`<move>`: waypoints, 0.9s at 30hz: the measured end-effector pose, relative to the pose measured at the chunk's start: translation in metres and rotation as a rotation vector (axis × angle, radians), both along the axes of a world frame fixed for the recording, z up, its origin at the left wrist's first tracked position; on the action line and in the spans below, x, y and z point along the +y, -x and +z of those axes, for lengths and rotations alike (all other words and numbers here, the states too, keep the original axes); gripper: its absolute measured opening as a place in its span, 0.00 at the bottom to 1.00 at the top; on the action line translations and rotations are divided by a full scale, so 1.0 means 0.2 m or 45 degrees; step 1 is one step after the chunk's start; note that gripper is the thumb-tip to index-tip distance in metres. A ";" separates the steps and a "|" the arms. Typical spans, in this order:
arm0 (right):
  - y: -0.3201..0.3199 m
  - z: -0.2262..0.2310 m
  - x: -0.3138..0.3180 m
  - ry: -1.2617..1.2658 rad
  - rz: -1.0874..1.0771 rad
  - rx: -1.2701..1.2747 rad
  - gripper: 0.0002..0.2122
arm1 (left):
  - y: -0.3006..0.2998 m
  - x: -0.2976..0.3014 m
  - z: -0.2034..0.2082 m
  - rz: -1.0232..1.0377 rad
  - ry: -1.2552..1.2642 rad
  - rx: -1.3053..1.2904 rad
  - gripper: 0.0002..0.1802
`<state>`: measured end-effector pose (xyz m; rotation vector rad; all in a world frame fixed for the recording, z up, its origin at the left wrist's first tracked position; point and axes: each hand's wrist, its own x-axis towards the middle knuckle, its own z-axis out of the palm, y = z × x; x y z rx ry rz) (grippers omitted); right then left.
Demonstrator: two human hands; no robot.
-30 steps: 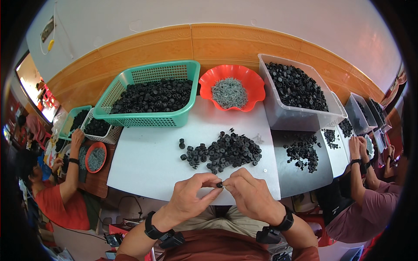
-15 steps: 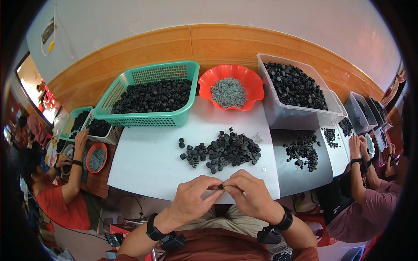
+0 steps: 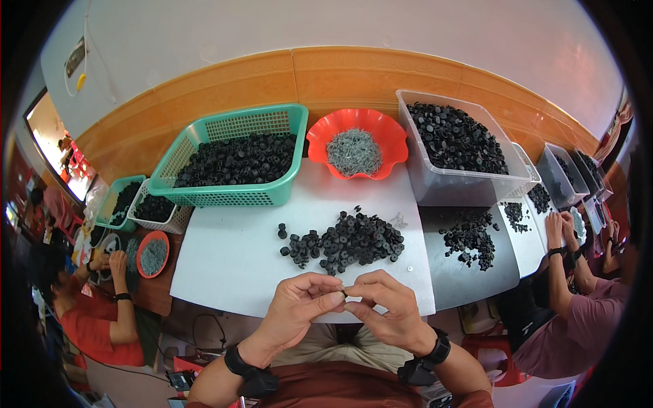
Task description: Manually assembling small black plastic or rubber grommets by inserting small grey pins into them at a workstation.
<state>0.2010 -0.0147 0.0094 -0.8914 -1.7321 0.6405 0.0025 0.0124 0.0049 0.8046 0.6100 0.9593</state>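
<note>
Over the front edge of the white table, my two hands meet fingertip to fingertip. My left hand (image 3: 299,305) is closed, its thumb and fingers pinching a small black part (image 3: 343,294), mostly hidden by the fingertips. At the other side of that part, my right hand (image 3: 386,307) has its index fingertip close against it, with the thumb held apart below. Just beyond both hands lies a pile of small black round pieces with center holes (image 3: 364,239). A few thin metal pins (image 3: 398,220) lie at the pile's right back edge.
Behind the pile stand a green basket (image 3: 231,198) of black pieces, a red wavy-rimmed bowl (image 3: 390,138) of metal pins and a clear bin (image 3: 456,185) of black caps. More small black parts (image 3: 471,239) lie on a dark sheet. Co-workers sit left (image 3: 102,323) and right (image 3: 585,319).
My right thumb has parted from its index finger, and my left thumb has shifted up over the black part. The left co-worker's raised hand has come down from the white basket.
</note>
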 end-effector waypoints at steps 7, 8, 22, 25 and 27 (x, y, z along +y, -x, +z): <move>0.02 0.00 0.00 -0.075 -0.071 -0.057 0.15 | 0.01 -0.01 -0.01 -0.097 0.165 -0.107 0.12; 0.02 -0.01 0.00 -0.089 -0.090 -0.048 0.15 | 0.00 -0.01 -0.02 -0.089 0.188 -0.123 0.12; 0.04 -0.07 0.00 -0.179 -0.183 0.044 0.13 | -0.02 -0.03 -0.01 -0.088 0.273 -0.181 0.11; 0.04 -0.08 0.00 -0.188 -0.202 0.037 0.13 | -0.03 -0.03 -0.01 -0.066 0.285 -0.189 0.11; 0.04 -0.08 0.00 -0.178 -0.216 0.034 0.13 | -0.04 -0.04 -0.01 -0.037 0.292 -0.183 0.11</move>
